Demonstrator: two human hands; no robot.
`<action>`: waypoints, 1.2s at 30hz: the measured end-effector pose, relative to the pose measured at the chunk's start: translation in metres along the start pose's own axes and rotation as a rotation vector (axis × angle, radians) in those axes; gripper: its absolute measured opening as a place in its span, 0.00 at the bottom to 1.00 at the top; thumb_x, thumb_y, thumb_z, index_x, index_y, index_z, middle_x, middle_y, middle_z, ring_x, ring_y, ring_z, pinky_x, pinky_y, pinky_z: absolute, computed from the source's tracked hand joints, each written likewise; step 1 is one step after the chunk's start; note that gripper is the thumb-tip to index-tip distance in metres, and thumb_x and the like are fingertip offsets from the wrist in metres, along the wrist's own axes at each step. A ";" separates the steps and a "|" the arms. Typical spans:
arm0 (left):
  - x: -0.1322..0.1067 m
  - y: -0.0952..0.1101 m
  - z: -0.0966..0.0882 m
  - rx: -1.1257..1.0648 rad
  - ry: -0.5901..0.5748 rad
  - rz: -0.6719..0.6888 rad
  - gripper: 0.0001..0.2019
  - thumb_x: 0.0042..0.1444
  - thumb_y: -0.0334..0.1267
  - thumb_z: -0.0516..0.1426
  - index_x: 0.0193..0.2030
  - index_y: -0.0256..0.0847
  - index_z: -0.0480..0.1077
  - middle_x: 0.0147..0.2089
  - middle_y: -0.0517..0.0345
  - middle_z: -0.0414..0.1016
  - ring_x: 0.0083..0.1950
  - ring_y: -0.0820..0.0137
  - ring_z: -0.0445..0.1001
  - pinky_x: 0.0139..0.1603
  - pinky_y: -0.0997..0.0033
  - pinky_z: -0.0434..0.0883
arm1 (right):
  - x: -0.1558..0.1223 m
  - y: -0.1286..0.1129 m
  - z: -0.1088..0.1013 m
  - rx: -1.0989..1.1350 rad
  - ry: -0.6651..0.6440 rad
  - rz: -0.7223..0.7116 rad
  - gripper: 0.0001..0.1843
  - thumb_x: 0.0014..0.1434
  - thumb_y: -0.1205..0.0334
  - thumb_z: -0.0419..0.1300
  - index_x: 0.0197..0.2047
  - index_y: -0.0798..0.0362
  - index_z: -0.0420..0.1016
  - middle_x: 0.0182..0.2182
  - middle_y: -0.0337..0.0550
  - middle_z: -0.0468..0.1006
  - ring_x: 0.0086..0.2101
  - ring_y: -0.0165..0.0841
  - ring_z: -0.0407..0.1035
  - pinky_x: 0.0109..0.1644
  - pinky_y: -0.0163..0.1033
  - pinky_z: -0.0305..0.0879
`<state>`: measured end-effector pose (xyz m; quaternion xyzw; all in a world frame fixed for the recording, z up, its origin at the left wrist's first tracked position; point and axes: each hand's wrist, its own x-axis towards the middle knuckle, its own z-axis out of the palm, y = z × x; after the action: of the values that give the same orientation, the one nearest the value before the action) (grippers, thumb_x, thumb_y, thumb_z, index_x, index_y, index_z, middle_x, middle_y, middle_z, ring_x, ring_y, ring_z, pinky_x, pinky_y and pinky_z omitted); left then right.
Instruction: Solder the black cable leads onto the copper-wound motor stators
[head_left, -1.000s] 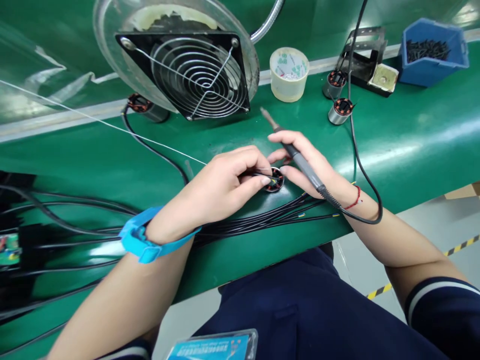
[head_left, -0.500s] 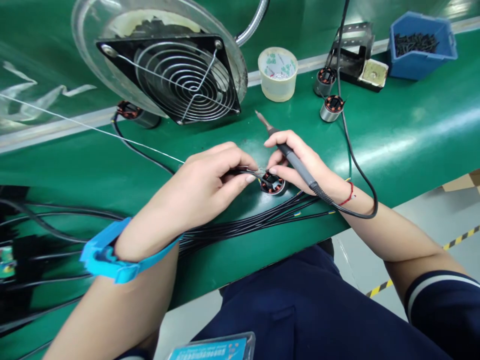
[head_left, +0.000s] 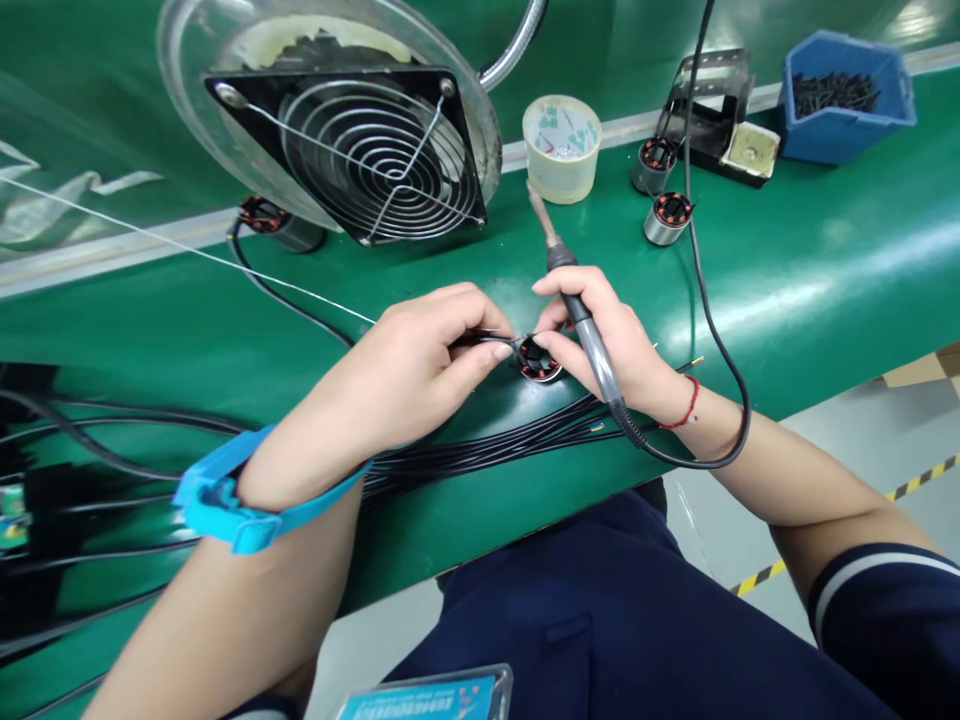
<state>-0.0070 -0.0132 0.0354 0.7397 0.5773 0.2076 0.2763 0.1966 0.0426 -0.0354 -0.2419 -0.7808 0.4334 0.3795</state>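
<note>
- While a badge (head_left: 427, 700) lies nearest, against the dark shirt (head_left: 637, 620), a bundle of black cables (head_left: 517, 440) stretches across the green bench (head_left: 787, 350) just beyond.
- Between the hands, a stator (head_left: 540, 362) sits on the bench, its copper coils facing up.
- Thumb and fingers of the left hand (head_left: 420, 360) pinch a cable (head_left: 484, 338) at the stator's left rim.
- Curled round the grey handle, the right hand (head_left: 626, 340) holds an iron (head_left: 594, 352), tip pointing away from the body, clear of the stator. Its thumb and a fingertip reach the stator's upper rim; whether they pinch anything there cannot be told.
- From the left, a white wire (head_left: 150, 231) slants in and disappears behind the left hand.
- Farther off stand a tub (head_left: 561, 180) and, right of it, two more stators (head_left: 666, 225); another (head_left: 300, 232) is partly hidden by a fan (head_left: 397, 180).
- Beyond the pair, a stand (head_left: 701, 110) with a pad (head_left: 752, 148) sits beside a blue bin (head_left: 840, 130) of small black pieces.
</note>
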 end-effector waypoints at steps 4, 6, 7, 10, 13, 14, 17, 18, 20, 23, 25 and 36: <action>0.000 0.000 0.000 -0.047 -0.015 0.007 0.08 0.60 0.41 0.55 0.35 0.43 0.73 0.34 0.56 0.76 0.35 0.66 0.72 0.36 0.67 0.65 | -0.001 -0.001 0.002 0.025 0.020 0.027 0.18 0.66 0.65 0.59 0.57 0.48 0.62 0.35 0.32 0.77 0.37 0.30 0.76 0.49 0.40 0.72; 0.000 -0.001 0.000 -0.058 -0.015 0.016 0.08 0.60 0.41 0.55 0.35 0.43 0.73 0.34 0.57 0.76 0.34 0.67 0.71 0.36 0.67 0.65 | -0.001 -0.001 0.002 0.064 -0.015 0.019 0.19 0.66 0.65 0.60 0.58 0.48 0.62 0.35 0.31 0.77 0.37 0.29 0.76 0.49 0.40 0.72; 0.000 -0.001 0.001 -0.056 -0.017 0.016 0.08 0.60 0.41 0.55 0.35 0.43 0.73 0.34 0.57 0.76 0.34 0.67 0.71 0.36 0.67 0.65 | -0.001 -0.001 0.002 0.079 -0.034 0.023 0.19 0.65 0.65 0.60 0.58 0.48 0.62 0.35 0.31 0.77 0.37 0.29 0.76 0.49 0.40 0.72; 0.000 0.000 0.002 -0.019 -0.028 0.005 0.08 0.60 0.41 0.55 0.35 0.42 0.73 0.33 0.57 0.76 0.35 0.67 0.71 0.37 0.68 0.66 | -0.001 -0.004 0.004 0.110 -0.054 0.057 0.20 0.65 0.65 0.60 0.59 0.48 0.62 0.35 0.31 0.77 0.37 0.29 0.76 0.49 0.40 0.73; -0.001 0.000 0.004 0.037 -0.004 0.021 0.08 0.62 0.40 0.54 0.36 0.42 0.73 0.35 0.56 0.76 0.36 0.66 0.72 0.38 0.67 0.67 | -0.001 -0.007 0.006 0.149 -0.044 0.104 0.22 0.65 0.65 0.62 0.60 0.49 0.62 0.35 0.31 0.77 0.35 0.27 0.76 0.47 0.38 0.73; -0.001 0.000 0.005 0.058 0.011 0.032 0.08 0.63 0.39 0.54 0.36 0.42 0.72 0.35 0.56 0.75 0.36 0.66 0.72 0.39 0.67 0.67 | -0.001 -0.007 0.006 0.159 -0.038 0.118 0.22 0.65 0.65 0.62 0.60 0.49 0.62 0.34 0.30 0.77 0.34 0.27 0.75 0.47 0.38 0.73; -0.002 0.000 0.008 0.117 0.042 0.086 0.08 0.64 0.37 0.53 0.36 0.41 0.72 0.34 0.56 0.73 0.36 0.66 0.72 0.39 0.66 0.67 | 0.000 -0.006 0.006 0.171 -0.016 0.134 0.24 0.66 0.64 0.61 0.62 0.50 0.62 0.34 0.30 0.77 0.33 0.26 0.75 0.46 0.37 0.72; -0.002 0.000 0.009 0.138 0.049 0.106 0.08 0.65 0.37 0.53 0.36 0.41 0.72 0.35 0.56 0.73 0.37 0.66 0.72 0.39 0.66 0.67 | 0.000 -0.004 0.005 0.165 -0.007 0.133 0.25 0.65 0.65 0.62 0.63 0.50 0.61 0.35 0.31 0.77 0.34 0.26 0.75 0.46 0.37 0.72; -0.003 0.001 0.011 0.192 0.068 0.122 0.09 0.66 0.36 0.52 0.38 0.41 0.73 0.36 0.55 0.72 0.38 0.65 0.72 0.39 0.66 0.68 | 0.001 -0.002 0.002 0.140 0.028 0.124 0.28 0.64 0.65 0.63 0.64 0.49 0.60 0.39 0.33 0.78 0.37 0.27 0.76 0.46 0.36 0.73; -0.002 0.001 0.012 0.296 0.102 0.036 0.10 0.67 0.35 0.50 0.39 0.42 0.72 0.38 0.53 0.70 0.39 0.63 0.71 0.39 0.63 0.68 | 0.002 -0.001 -0.001 0.074 0.104 0.105 0.26 0.63 0.65 0.63 0.63 0.50 0.61 0.41 0.36 0.78 0.39 0.29 0.76 0.47 0.37 0.73; -0.002 0.001 0.011 0.325 0.121 -0.035 0.10 0.67 0.36 0.49 0.37 0.44 0.71 0.37 0.52 0.69 0.38 0.61 0.71 0.38 0.61 0.67 | 0.001 -0.002 0.000 0.008 0.115 0.058 0.24 0.64 0.66 0.61 0.61 0.49 0.61 0.38 0.34 0.76 0.38 0.30 0.75 0.49 0.40 0.72; 0.001 0.005 0.001 -0.008 0.059 -0.088 0.13 0.61 0.42 0.52 0.27 0.41 0.65 0.26 0.60 0.67 0.28 0.70 0.63 0.32 0.68 0.59 | -0.001 0.008 0.008 -0.259 -0.020 -0.041 0.23 0.65 0.67 0.56 0.62 0.47 0.62 0.40 0.38 0.78 0.43 0.38 0.71 0.55 0.49 0.69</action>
<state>-0.0026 -0.0130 0.0374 0.7059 0.6166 0.2193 0.2709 0.1915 0.0420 -0.0450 -0.2687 -0.8386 0.3236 0.3462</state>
